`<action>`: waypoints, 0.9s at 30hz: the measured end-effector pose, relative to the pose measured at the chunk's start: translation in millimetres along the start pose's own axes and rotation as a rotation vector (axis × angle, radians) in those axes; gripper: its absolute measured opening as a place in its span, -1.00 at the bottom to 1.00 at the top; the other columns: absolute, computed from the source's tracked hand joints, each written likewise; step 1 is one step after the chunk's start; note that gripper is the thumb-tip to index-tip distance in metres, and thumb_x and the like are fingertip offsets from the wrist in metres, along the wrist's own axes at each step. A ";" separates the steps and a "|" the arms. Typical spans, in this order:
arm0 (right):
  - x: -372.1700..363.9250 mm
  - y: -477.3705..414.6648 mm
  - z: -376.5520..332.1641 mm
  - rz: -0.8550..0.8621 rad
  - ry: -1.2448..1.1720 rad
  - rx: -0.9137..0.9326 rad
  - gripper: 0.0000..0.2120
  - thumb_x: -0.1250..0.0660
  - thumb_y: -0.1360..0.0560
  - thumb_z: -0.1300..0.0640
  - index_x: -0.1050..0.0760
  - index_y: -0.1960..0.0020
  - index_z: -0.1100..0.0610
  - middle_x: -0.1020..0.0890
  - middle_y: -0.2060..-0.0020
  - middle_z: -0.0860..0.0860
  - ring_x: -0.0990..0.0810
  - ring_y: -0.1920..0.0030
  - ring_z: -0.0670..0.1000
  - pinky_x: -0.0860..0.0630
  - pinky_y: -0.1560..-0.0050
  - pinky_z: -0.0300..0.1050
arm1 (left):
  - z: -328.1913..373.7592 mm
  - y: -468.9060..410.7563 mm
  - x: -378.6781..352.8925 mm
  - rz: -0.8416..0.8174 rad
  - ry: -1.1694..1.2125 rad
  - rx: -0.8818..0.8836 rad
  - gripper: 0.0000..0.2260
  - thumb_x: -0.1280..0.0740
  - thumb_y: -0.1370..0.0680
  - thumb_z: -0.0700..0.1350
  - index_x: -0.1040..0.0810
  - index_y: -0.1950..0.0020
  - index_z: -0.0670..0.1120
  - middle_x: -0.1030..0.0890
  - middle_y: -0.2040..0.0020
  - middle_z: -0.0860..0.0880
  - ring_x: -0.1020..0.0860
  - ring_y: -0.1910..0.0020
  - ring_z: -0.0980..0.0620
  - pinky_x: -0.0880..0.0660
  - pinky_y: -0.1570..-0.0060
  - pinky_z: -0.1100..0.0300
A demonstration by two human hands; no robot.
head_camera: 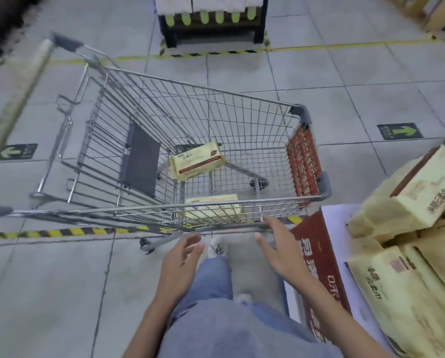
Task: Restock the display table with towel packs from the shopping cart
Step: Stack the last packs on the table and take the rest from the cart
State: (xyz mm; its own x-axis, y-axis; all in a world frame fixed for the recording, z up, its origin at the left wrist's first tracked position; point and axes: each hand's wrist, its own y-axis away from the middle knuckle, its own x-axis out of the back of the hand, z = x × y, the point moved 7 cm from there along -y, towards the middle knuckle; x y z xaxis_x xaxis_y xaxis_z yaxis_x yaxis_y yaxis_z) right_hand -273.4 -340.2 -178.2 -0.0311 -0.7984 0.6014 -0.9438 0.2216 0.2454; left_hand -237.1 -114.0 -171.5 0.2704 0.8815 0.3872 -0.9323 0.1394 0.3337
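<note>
**Inspector:** Where does the stock stand?

**Observer:** Two items lie inside the silver wire shopping cart [242, 120]. A pale yellow plastic-wrapped towel pack with a brown band [197, 161] sits tilted on the cart floor, near the grey seat flap [141, 161]. A second pale yellow towel pack [213, 208] lies flat against the cart's near wall. The white-topped display table [337, 223] stands just beside the cart's red-panelled end and already carries a heap of matching yellow packs [402, 202].

**Inspector:** And the hands?

**Observer:** Both are empty. The left hand [181, 259] hovers outside the cart's near rim, fingers straight and apart. The right hand [278, 249] is likewise spread, with its fingertips at the rim. Whether they touch the wire, I cannot tell.

**Inspector:** Risks from here?

**Observer:** In my judgement, three.
- The packs lie deep in the cart, so the reach over the rim is long, and weight leaned on that rim could roll the cart away.
- The slick wrapping may slip out of a one-handed pinch.
- The heap beside the cart looks loosely piled, with its top pack tilted, so a careless placement could send packs to the floor.
</note>
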 end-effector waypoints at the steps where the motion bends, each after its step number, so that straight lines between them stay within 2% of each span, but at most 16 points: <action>1: 0.9 -12.9 -8.4 0.004 -0.002 0.017 -0.53 -0.24 -0.57 0.02 -0.27 -0.43 0.11 -0.44 -0.32 -0.01 -0.41 -0.32 0.00 -0.30 -0.25 -0.17 | 7.9 -7.4 3.6 0.010 0.015 -0.015 -0.85 -0.29 -0.58 -0.16 -0.54 -0.11 0.03 -0.61 -0.02 0.16 -0.57 0.02 0.34 -0.37 0.13 0.58; 6: 2.9 -86.2 -43.6 0.008 -0.001 0.068 -0.49 -0.20 -0.56 -0.10 -0.28 -0.43 0.11 -0.45 -0.32 0.00 -0.45 -0.26 -0.02 -0.34 -0.20 -0.17 | 51.6 -65.1 24.2 0.050 0.164 -0.091 -0.84 -0.31 -0.50 0.00 -0.56 -0.06 0.09 -0.65 -0.03 0.16 -0.60 0.01 0.30 -0.45 0.06 0.48; 10: -5.3 -148.9 -57.5 -0.048 0.022 0.035 -0.36 -0.13 -0.47 -0.26 -0.30 -0.42 0.09 -0.47 -0.29 -0.01 -0.45 -0.24 -0.01 -0.35 -0.20 -0.11 | 65.4 -135.2 39.1 0.052 0.098 -0.080 -0.89 -0.31 -0.57 -0.10 -0.56 -0.08 0.04 -0.63 -0.04 0.16 -0.58 0.03 0.35 -0.41 0.12 0.54; 12: -17.7 -178.6 -54.6 -0.094 0.057 0.002 -0.39 -0.17 -0.49 -0.21 -0.29 -0.43 0.10 -0.46 -0.30 0.01 -0.44 -0.26 0.01 -0.34 -0.21 -0.10 | 61.3 -172.2 41.4 0.017 0.000 -0.046 -0.80 -0.28 -0.58 -0.06 -0.55 -0.18 -0.04 -0.61 -0.07 0.13 -0.58 -0.01 0.28 -0.38 0.14 0.58; 14: -36.0 -204.7 -45.0 -0.154 0.092 -0.045 -0.48 -0.24 -0.55 -0.08 -0.28 -0.43 0.10 -0.46 -0.31 0.03 -0.43 -0.29 0.04 -0.33 -0.24 -0.06 | 52.8 -207.5 41.0 -0.034 -0.118 0.001 -0.71 -0.26 -0.59 0.00 -0.52 -0.26 -0.07 -0.59 -0.14 0.09 -0.55 -0.06 0.19 -0.36 0.13 0.56; 20: -107.2 -254.6 6.7 -0.474 0.284 -0.198 -0.40 -0.22 -0.54 -0.13 -0.18 -0.49 0.09 -0.34 -0.42 0.07 -0.33 -0.39 0.09 -0.31 -0.32 0.02 | 9.7 -304.8 28.2 -0.160 -0.362 0.134 -0.59 -0.25 -0.58 0.07 -0.44 -0.36 -0.09 -0.53 -0.31 -0.06 -0.50 -0.24 0.00 -0.40 -0.16 0.14; 27: -188.6 -280.6 76.0 -0.688 0.488 -0.162 -0.33 -0.22 -0.52 -0.18 -0.15 -0.49 0.15 -0.31 -0.43 0.16 -0.27 -0.42 0.16 -0.27 -0.34 0.04 | -67.3 -399.4 -12.5 -0.226 -0.680 0.149 -0.37 -0.31 -0.54 0.09 -0.21 -0.51 -0.15 -0.31 -0.49 -0.14 -0.29 -0.44 -0.12 -0.25 -0.41 -0.02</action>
State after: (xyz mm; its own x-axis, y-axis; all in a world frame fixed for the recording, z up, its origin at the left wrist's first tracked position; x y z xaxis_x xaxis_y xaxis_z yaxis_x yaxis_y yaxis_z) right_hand -27.7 -294.4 -418.2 0.7114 -0.4620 0.5295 -0.6408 -0.1171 0.7587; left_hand 115.7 -150.3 -367.5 0.5870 0.3569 0.7266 -0.8064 0.1790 0.5636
